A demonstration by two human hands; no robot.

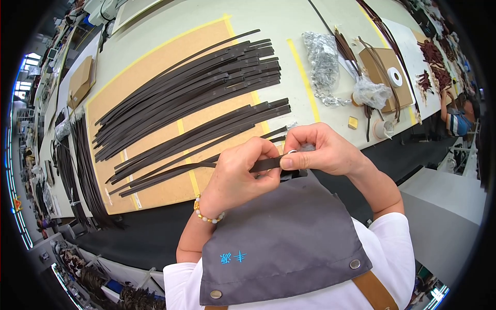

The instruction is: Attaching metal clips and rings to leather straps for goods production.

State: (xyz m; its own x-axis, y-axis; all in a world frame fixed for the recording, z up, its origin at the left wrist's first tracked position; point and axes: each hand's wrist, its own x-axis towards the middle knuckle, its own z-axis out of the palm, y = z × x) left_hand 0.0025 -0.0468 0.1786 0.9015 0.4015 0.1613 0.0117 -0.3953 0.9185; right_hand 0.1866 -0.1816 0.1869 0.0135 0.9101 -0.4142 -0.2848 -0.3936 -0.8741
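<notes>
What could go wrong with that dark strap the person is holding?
The dark strap might slip or twist if the left fingers or the right fingers loosen. Its long end trails out past the left hand toward the other dark strips, so it could perhaps get mixed up with them.

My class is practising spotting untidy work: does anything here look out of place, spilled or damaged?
Shiny bits lie at the near end of the clear bag, seemingly spilled onto the table. At left, a bundle droops over the table's near edge, unlike the strips on the mat. The held strip shows no clear damage.
</notes>
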